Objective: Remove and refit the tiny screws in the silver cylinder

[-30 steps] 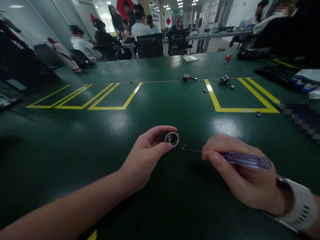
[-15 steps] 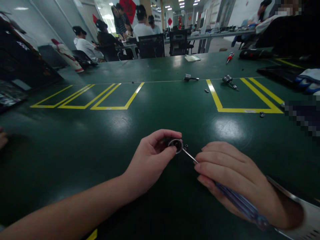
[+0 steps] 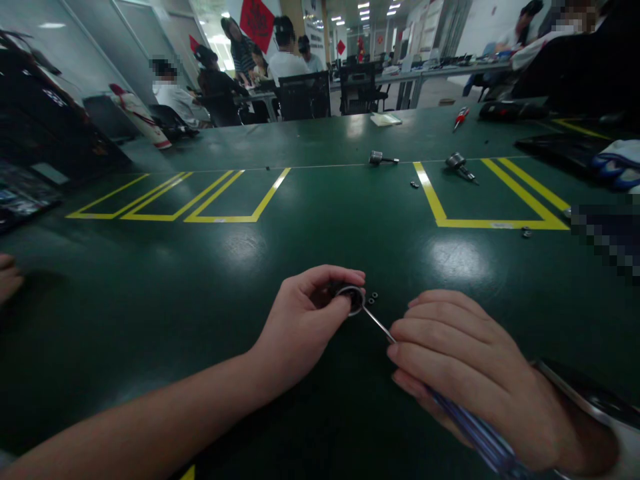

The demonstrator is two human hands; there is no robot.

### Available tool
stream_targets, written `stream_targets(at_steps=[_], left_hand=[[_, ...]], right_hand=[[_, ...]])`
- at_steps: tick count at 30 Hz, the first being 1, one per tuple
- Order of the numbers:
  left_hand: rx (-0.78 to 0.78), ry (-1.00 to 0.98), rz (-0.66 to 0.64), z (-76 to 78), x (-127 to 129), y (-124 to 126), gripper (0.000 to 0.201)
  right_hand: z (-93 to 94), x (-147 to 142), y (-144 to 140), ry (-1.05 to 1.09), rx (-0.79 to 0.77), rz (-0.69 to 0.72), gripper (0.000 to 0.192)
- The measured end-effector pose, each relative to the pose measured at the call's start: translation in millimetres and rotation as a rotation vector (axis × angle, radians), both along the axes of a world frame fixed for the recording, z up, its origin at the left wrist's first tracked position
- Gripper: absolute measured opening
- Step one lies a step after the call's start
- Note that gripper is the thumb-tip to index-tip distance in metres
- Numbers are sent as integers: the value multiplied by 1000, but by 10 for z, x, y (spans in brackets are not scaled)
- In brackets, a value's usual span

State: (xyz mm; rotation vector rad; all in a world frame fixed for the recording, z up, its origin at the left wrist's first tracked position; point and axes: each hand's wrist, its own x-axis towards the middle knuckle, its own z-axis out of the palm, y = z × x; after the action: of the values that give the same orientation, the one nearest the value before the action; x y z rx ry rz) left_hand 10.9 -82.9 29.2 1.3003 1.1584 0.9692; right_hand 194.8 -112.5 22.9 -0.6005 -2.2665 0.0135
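Note:
My left hand (image 3: pixel 305 320) is closed around a small round metal ring part (image 3: pixel 357 308), its open face turned toward me. The thumb presses into the opening, and dark details inside are partly hidden. In my right hand (image 3: pixel 460 367) is a screwdriver (image 3: pixel 483 433) with a clear bluish handle, gripped near the thin shaft. Its tip meets the rim of the ring part at the lower right; whether it reaches inside I cannot tell. Small dark rings (image 3: pixel 373 298) lie on the green table just right of the ring part.
Two metal parts with shafts, one at mid-table (image 3: pixel 383 158) and one inside the yellow tape (image 3: pixel 461 167), lie farther back. Tiny parts (image 3: pixel 526 232) sit near the tape. A red screwdriver (image 3: pixel 461 119) is at the far edge. Another person's hand (image 3: pixel 9 277) shows at left.
The view has shifted slightly, so both hands appear a little lower. My hands keep hold of the ring part and the screwdriver, whose tip stays at the rim.

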Motion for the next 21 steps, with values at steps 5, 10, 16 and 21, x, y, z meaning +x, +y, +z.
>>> stream_targets(at_steps=[5,10,16,21], left_hand=[[-21,22,-25,-25,-39,40,16],[-104,-7,9,31,-28,35,30],[-168,-29,0,78,11,-4,32],[-139,-37,26,75,14,-9,32]], right_hand=[[-14,65,4,247,-204,-47,9],[-80,57,100,418,-500,-293,14],[-84,35,165,385,-566,-357,19],[-70,31,166,297,-486,-429,21]])
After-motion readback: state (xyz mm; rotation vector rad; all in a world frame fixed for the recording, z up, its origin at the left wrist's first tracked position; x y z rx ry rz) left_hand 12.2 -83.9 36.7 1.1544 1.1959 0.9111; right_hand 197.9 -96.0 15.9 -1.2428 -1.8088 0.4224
